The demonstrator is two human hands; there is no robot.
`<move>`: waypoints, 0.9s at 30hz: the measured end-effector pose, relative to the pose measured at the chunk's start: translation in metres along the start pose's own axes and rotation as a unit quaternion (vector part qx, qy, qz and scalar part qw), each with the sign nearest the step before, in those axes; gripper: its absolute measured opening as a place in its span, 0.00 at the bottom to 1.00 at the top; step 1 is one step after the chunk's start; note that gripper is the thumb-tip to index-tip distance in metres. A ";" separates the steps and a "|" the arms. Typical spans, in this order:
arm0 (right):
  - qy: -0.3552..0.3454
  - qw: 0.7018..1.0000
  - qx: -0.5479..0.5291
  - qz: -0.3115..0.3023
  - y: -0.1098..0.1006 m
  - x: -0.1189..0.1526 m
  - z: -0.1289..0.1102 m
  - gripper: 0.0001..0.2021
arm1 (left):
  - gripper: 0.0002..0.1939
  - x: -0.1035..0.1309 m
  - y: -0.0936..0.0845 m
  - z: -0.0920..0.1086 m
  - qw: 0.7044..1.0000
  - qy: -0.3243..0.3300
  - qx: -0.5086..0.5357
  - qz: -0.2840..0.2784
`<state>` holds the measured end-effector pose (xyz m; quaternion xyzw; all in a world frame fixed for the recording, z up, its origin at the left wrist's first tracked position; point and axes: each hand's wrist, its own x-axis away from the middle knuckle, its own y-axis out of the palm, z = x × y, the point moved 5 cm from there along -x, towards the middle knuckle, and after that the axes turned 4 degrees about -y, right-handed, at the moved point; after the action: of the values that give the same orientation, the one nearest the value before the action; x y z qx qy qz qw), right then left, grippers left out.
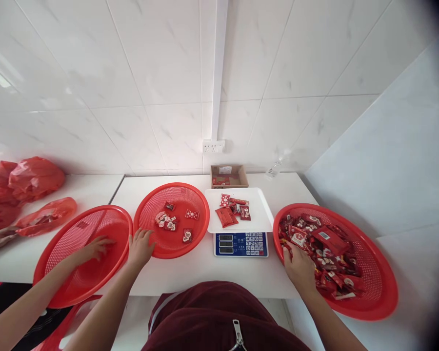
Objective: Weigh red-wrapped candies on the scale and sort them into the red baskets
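Head view: left hand (141, 247) at the near-left rim of the middle basket (175, 249), fingers loosely bent; can't tell if it grips the rim. Right hand (300, 267) at the left side of the right basket (382, 292), fingertips among candy packets (327, 263); can't tell if any is pinched. That basket overhangs the desk's (190, 278) front-right corner. Scale (241, 244) sits between both baskets, packets on its white tray (258, 207). Open carton (229, 184) at the desk's back edge. Co-worker's hand (97, 248) reaches into the left basket (113, 273).
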<state>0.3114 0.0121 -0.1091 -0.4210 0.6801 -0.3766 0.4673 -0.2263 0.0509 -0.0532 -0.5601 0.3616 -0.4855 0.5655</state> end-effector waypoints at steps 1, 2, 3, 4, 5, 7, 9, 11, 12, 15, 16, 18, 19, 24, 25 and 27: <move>0.001 1.000 0.002 0.000 0.000 0.000 0.000 0.21 | 0.21 -0.002 -0.002 -0.005 1.000 -0.005 -0.015 0.014; 0.002 1.000 0.003 0.001 0.000 0.000 0.000 0.21 | 0.22 -0.003 -0.003 -0.010 0.999 -0.010 -0.026 0.026; 0.002 1.000 0.004 0.001 0.000 0.000 0.001 0.21 | 0.23 -0.005 -0.005 -0.014 0.999 -0.017 -0.031 0.036; 0.002 1.000 0.004 0.000 0.001 0.000 0.001 0.21 | 0.25 -0.008 -0.006 -0.017 0.998 -0.023 -0.031 0.043; 0.002 1.000 0.003 -0.002 0.001 0.000 0.001 0.21 | 0.26 -0.010 -0.008 -0.021 0.998 -0.033 -0.028 0.046; 0.001 1.000 0.004 -0.005 0.002 0.000 0.002 0.21 | 0.30 -0.015 -0.010 -0.026 0.997 -0.058 -0.012 0.041; 0.004 1.000 0.007 -0.007 0.001 0.000 0.002 0.22 | 0.33 -0.019 -0.011 -0.030 0.996 -0.081 0.009 0.030; 0.008 1.000 0.009 -0.009 0.001 0.000 0.001 0.22 | 0.34 -0.021 -0.013 -0.031 0.995 -0.095 0.027 0.020; 0.010 1.000 0.010 -0.010 0.001 0.000 0.001 0.23 | 0.34 -0.022 -0.014 -0.031 0.994 -0.100 0.034 0.016; 0.010 1.000 0.007 -0.009 0.000 0.000 0.000 0.23 | 0.34 -0.024 -0.017 -0.033 0.991 -0.126 0.052 0.001; 0.010 1.000 0.006 -0.008 0.000 0.000 0.000 0.23 | 0.35 -0.024 -0.017 -0.034 0.989 -0.136 0.062 -0.007; 0.011 1.000 0.007 -0.010 0.001 0.000 0.001 0.23 | 0.37 -0.025 -0.018 -0.036 0.985 -0.153 0.082 -0.025; 0.012 1.000 0.008 -0.011 0.001 0.000 0.001 0.22 | 0.37 -0.025 -0.018 -0.037 0.983 -0.158 0.087 -0.032; 0.013 1.000 0.010 -0.013 -0.001 0.001 -0.002 0.22 | 0.36 -0.035 -0.021 -0.040 0.985 -0.150 0.072 -0.039; 0.011 1.000 0.011 -0.014 -0.002 0.001 -0.002 0.22 | 0.36 -0.039 -0.021 -0.042 0.985 -0.149 0.069 -0.043; 0.005 1.000 0.017 -0.017 -0.002 0.000 -0.004 0.22 | 0.36 -0.047 -0.022 -0.047 0.985 -0.150 0.064 -0.048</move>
<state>0.3083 0.0115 -0.1062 -0.4225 0.6691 -0.3978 0.4642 -0.2863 0.0846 -0.0435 -0.6060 0.2134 -0.4444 0.6243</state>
